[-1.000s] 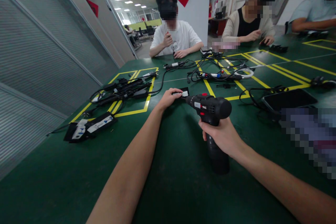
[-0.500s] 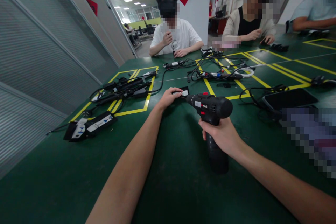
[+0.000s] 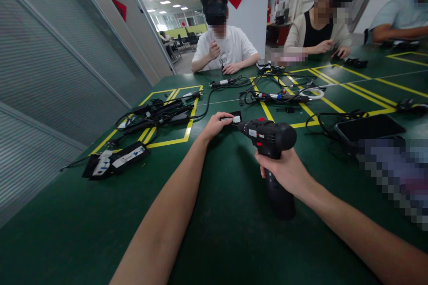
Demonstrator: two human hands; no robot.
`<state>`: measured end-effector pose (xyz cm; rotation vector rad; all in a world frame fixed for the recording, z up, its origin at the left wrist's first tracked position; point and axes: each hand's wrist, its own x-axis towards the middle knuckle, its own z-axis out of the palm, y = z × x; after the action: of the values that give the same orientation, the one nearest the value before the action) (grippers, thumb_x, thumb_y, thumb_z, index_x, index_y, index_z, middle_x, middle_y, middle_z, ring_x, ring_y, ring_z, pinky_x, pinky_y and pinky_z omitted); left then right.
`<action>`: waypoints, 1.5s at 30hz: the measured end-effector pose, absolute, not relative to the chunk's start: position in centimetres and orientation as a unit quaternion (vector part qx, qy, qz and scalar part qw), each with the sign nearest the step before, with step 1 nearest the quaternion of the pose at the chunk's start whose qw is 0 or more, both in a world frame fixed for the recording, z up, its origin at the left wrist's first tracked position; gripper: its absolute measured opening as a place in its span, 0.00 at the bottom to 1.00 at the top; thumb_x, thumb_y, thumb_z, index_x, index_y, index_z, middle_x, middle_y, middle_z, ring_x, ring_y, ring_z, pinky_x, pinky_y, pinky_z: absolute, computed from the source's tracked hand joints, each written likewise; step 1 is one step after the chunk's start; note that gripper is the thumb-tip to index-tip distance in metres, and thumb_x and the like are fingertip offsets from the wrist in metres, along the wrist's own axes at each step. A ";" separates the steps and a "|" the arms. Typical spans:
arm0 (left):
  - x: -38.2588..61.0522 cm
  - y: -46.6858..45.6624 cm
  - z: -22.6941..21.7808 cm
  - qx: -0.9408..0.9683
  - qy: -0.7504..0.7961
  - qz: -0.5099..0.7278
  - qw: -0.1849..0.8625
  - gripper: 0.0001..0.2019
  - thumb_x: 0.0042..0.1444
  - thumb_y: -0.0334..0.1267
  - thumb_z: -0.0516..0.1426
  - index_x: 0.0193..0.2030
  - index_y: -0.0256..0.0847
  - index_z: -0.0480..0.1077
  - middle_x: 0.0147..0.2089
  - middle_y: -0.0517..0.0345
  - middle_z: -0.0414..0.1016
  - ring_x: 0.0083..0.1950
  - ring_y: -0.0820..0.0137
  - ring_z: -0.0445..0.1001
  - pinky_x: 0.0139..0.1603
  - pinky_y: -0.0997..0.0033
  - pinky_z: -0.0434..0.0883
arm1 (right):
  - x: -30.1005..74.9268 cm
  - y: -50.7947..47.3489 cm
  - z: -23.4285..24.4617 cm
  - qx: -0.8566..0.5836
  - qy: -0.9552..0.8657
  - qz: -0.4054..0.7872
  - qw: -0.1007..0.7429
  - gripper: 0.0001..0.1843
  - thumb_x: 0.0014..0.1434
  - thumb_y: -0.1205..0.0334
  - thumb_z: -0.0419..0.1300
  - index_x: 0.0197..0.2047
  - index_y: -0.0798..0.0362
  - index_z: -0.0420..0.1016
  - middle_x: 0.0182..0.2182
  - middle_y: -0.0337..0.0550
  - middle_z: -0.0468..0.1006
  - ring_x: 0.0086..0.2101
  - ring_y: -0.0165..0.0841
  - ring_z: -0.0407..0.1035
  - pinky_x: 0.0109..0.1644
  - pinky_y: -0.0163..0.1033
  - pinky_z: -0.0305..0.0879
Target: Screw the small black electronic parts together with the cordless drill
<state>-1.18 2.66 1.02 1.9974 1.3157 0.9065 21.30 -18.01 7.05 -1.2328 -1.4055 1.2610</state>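
My right hand [image 3: 284, 171] is wrapped round the grip of a black cordless drill [image 3: 267, 133] with red buttons. The drill points away from me and to the left, and its bit end reaches a small flat black piece with a white label [image 3: 236, 119] on the green table. My left hand [image 3: 216, 125] is closed on the near left side of that piece, fingers pressed on it. The fingertips and the bit's exact contact are partly hidden by the hand and the chuck.
On the left lie a heap of black adapters and cables [image 3: 160, 113] and black pieces with white labels [image 3: 129, 156]. A coiled cable with a pen-like tool [image 3: 282, 96] lies beyond the drill. A phone [image 3: 369, 127] is at right. People [image 3: 224, 46] work across the green table [image 3: 214, 240].
The drill's base has shifted very slightly to the right, with the right hand still round it. The left hand keeps its place on the black piece.
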 end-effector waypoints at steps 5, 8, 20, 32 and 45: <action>-1.3 2.7 0.8 0.752 0.484 0.345 0.285 0.17 0.52 0.48 0.57 0.45 0.45 0.76 0.50 0.55 0.73 0.54 0.62 0.69 0.61 0.59 0.63 | 21.4 -17.9 7.0 -0.495 -0.574 0.498 0.421 0.05 0.55 0.62 0.59 0.35 0.54 0.71 0.21 0.37 0.72 0.21 0.32 0.68 0.27 0.38 0.65; -1.4 2.8 0.7 0.756 0.477 0.352 0.279 0.17 0.51 0.47 0.58 0.45 0.44 0.76 0.50 0.55 0.73 0.54 0.62 0.69 0.61 0.60 0.63 | 21.3 -17.9 6.9 -0.501 -0.574 0.494 0.420 0.05 0.55 0.62 0.59 0.35 0.54 0.72 0.21 0.38 0.72 0.22 0.32 0.69 0.27 0.38 0.64; -1.5 3.0 0.7 0.754 0.476 0.349 0.287 0.17 0.51 0.48 0.58 0.45 0.45 0.76 0.50 0.55 0.72 0.54 0.62 0.69 0.61 0.60 0.63 | 21.1 -18.1 7.8 -0.512 -0.581 0.485 0.407 0.04 0.55 0.63 0.58 0.32 0.55 0.71 0.18 0.36 0.70 0.20 0.31 0.67 0.27 0.38 0.63; -1.6 3.0 0.6 0.752 0.476 0.350 0.292 0.17 0.51 0.48 0.58 0.45 0.45 0.76 0.51 0.55 0.72 0.54 0.61 0.69 0.61 0.60 0.63 | 21.3 -18.0 7.3 -0.519 -0.584 0.481 0.398 0.05 0.56 0.62 0.58 0.33 0.55 0.72 0.19 0.38 0.71 0.21 0.32 0.68 0.28 0.38 0.63; -1.5 3.0 0.6 0.745 0.479 0.353 0.303 0.16 0.51 0.46 0.58 0.45 0.45 0.76 0.51 0.56 0.72 0.53 0.62 0.69 0.59 0.61 0.64 | 21.1 -18.1 7.4 -0.520 -0.575 0.484 0.405 0.07 0.55 0.61 0.59 0.35 0.55 0.72 0.20 0.38 0.72 0.21 0.32 0.68 0.27 0.39 0.64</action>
<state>-1.50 2.97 0.59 1.9748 1.2690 0.9350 21.14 -18.13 7.41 -1.3113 -1.4519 1.2220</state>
